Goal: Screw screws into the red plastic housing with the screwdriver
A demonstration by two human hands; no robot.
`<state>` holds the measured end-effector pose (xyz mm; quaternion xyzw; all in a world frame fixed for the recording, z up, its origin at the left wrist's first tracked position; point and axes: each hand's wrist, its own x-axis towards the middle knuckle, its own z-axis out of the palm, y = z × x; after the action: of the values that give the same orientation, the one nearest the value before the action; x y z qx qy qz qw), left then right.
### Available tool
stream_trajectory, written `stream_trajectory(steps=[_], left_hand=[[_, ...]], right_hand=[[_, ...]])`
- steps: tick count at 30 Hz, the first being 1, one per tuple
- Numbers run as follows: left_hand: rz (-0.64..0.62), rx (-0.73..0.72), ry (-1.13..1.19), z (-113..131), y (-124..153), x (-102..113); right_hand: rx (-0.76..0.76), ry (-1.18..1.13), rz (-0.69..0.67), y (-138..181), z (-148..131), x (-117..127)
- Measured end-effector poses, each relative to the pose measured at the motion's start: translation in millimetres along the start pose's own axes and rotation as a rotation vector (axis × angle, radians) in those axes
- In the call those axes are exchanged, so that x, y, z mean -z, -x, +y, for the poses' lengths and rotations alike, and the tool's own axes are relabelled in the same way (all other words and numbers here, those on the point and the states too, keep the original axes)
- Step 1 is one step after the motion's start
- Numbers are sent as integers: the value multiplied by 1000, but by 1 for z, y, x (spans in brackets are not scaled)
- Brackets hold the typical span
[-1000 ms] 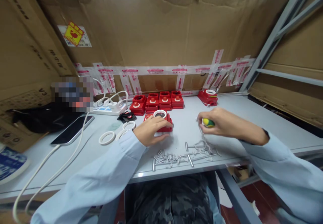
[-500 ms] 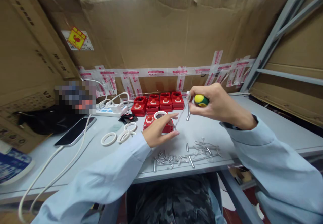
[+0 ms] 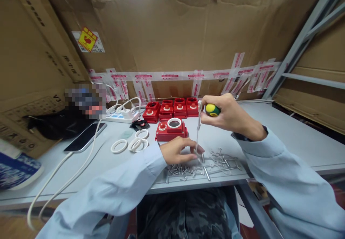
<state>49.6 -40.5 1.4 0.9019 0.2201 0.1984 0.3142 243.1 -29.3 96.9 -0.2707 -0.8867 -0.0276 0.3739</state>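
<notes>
Right hand (image 3: pixel 229 115) closed on screwdriver (image 3: pixel 212 109), shaft near-vertical, tip down; left hand (image 3: pixel 179 151) directly beneath, fingertips pinched at tip over screws (image 3: pixel 188 169).

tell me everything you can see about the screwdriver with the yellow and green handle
The screwdriver with the rounded yellow and green handle looks plastic at the handle, with a thin pale metal shaft pointing nearly straight down. The right hand has its grip closed around the handle, raised above the grey table. The tip reaches down by the left hand's fingertips, just above the scattered silver metal screws and pins. Whether it touches a screw is unclear.
</notes>
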Motion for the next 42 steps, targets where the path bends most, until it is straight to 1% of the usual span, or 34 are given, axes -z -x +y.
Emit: stream_trajectory(steps=[3, 5, 7, 9, 10, 12, 14, 17, 20, 22, 23, 25, 28, 29, 31, 34, 38, 40, 42], left_hand=[[-18, -15, -8, -5, 3, 7], [9, 20, -20, -8, 6, 14], [106, 70, -18, -10, 11, 22], [238, 120, -12, -10, 15, 30], [297, 147, -19, -10, 17, 33], [377, 196, -51, -11, 19, 38], [411, 219, -74, -13, 20, 40], [409, 221, -84, -17, 20, 39], [413, 222, -76, -19, 20, 37], [428, 226, -54, -18, 20, 36], [438, 228, -43, -17, 20, 35], [449, 232, -24, -15, 20, 35], [467, 215, -6, -14, 20, 35], [470, 206, 7, -14, 20, 35], [471, 181, 49, -14, 20, 35], [456, 129, 87, -12, 21, 34], [428, 75, 76, -10, 22, 33], [426, 75, 85, -10, 22, 33], [434, 91, 85, -10, 22, 32]], right_hand=[[-27, 25, 19, -1, 9, 0], [-74, 70, -15, 0, 19, -1], [-130, 150, -119, 1, 29, -6], [-172, 230, -266, 4, 37, -15], [-179, 254, -336, 6, 41, -21], [-167, 277, -421, 11, 45, -34], [-163, 269, -452, 17, 48, -46], [-169, 218, -469, 24, 52, -60], [-145, 164, -454, 25, 53, -63], [-141, 113, -383, 23, 51, -57], [-154, 75, -322, 21, 48, -52], [-198, -29, -159, 16, 41, -39], [-327, -190, 154, 14, 30, -19], [-358, -236, 236, 14, 27, -14], [-399, -312, 357, 15, 24, -8], [-427, -449, 485, 16, 23, -12], [-429, -657, 591, 16, 22, -29], [-441, -678, 624, 17, 19, -36], [-442, -650, 638, 18, 14, -41]])
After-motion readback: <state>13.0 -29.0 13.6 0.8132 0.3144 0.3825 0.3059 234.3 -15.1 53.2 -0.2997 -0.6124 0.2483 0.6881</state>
